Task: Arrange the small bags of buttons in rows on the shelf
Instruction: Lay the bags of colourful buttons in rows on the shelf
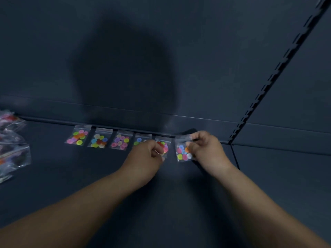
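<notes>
Small clear bags of coloured buttons lie in a row along the back of the dark shelf [111, 176]. The first bag [78, 136], second bag [99, 138] and third bag [121, 140] lie free. A fourth bag [140, 138] is partly hidden behind my left hand [146, 156]. My left hand's curled fingers pinch the fifth bag [163, 144]. At the row's right end my right hand [206, 149] pinches the sixth bag [181, 151] by its right edge.
A loose pile of more button bags [12, 144] lies at the shelf's left edge. A slotted metal upright [268, 83] runs diagonally at the right, with a bracket arm below it. The dark back panel rises behind the row.
</notes>
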